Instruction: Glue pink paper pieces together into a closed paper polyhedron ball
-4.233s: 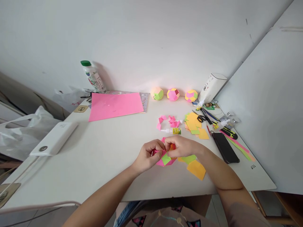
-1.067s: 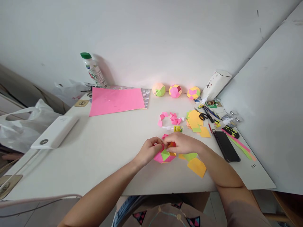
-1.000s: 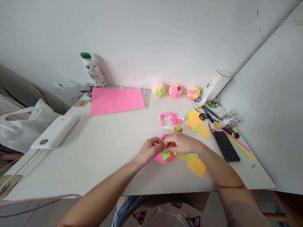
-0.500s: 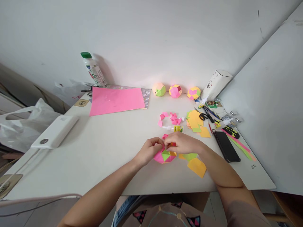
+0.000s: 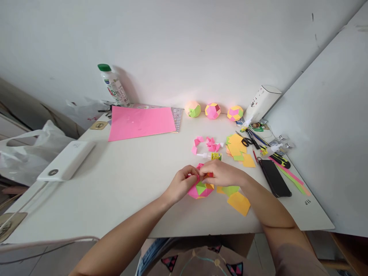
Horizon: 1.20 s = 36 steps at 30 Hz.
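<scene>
Between my hands, near the table's front edge, a pink, green and orange paper ball rests on the white table. My left hand pinches the ball's upper left side, thumb and fingertips together. From the right, my right hand bends its fingers down onto the top of the ball, its fingertips pressed close to the left ones. What lies between the fingertips is too small to tell. Just behind the hands are a small glue bottle and folded pink paper pieces. Yellow paper lies right of the ball.
Three finished-looking paper balls stand along the wall. Yellow and green paper squares, scissors, pens and a black phone lie at right. Pink sheets, a bottle and a white power bank are at left.
My left hand's fingers and thumb have shifted slightly on the ball. My right hand has barely moved.
</scene>
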{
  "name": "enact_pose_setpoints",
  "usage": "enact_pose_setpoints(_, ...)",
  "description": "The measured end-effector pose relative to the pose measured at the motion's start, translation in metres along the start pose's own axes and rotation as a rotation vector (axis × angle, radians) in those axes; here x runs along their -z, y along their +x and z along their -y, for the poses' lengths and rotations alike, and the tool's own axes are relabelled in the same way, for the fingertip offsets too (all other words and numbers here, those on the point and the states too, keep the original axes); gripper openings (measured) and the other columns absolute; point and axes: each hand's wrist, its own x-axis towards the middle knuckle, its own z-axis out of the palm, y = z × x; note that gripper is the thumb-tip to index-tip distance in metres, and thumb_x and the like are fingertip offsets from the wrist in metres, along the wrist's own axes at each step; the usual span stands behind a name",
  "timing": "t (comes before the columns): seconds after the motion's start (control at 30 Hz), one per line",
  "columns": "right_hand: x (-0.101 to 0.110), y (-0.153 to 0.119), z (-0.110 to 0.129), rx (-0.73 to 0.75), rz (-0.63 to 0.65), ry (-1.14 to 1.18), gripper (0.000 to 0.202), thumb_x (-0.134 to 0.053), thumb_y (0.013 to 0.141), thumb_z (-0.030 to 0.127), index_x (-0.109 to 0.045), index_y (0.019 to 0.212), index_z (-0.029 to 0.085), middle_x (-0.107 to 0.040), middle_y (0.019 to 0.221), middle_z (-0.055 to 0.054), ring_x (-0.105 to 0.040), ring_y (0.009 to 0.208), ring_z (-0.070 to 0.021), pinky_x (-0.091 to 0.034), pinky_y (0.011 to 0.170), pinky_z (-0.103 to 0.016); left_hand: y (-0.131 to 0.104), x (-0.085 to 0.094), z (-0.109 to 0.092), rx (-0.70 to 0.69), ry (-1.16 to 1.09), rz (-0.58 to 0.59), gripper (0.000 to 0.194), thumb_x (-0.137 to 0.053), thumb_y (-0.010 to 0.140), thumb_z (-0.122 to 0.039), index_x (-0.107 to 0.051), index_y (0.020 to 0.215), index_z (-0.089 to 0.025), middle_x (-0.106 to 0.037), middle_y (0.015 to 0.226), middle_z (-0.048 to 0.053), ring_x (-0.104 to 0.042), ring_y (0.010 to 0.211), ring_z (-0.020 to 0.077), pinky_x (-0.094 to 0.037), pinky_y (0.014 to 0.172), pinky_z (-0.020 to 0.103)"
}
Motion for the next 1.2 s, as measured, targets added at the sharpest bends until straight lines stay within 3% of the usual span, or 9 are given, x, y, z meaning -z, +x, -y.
enact_pose_setpoints(0.5, 0.000, -0.001, -0.002, 0.058, 0.006, 0.013, 0.007, -0.062, 0.080, 0.014, -0.064, 0.074, 0.017, -0.062, 0.076, -0.001, -0.055, 0.070, -0.0122, -0.041, 0.068, -0.025, 0.002, 0.008, -0.005, 0.111, 0.124, 0.165, 0.011, -0.051, 0.067, -0.027, -0.053, 0.070, -0.017, -0.048, 0.067, -0.002, -0.041, 0.060, 0.0114, -0.029, 0.055, 0.025)
enact_pose_setpoints(0.77, 0.006, -0.001, 0.003, -0.060, 0.018, 0.177, 0.004, -0.064, 0.076, 0.015, -0.064, 0.079, 0.019, -0.066, 0.083, -0.001, -0.057, 0.074, -0.0132, -0.044, 0.064, -0.023, 0.000, 0.012, -0.015, 0.045, 0.158, 0.242, 0.013, -0.052, 0.069, -0.025, -0.059, 0.076, -0.017, -0.050, 0.071, -0.001, -0.041, 0.060, 0.0117, -0.031, 0.055, 0.025)
enact_pose_setpoints(1.2, 0.009, -0.001, 0.005, -0.091, 0.044, 0.242, 0.004, -0.064, 0.074, 0.017, -0.063, 0.078, 0.018, -0.065, 0.082, -0.001, -0.056, 0.074, -0.0124, -0.044, 0.064, -0.023, -0.001, 0.014, -0.013, -0.076, 0.163, 0.315, 0.011, -0.049, 0.072, -0.020, -0.060, 0.071, -0.017, -0.051, 0.070, -0.001, -0.042, 0.065, 0.0125, -0.032, 0.060, 0.025)
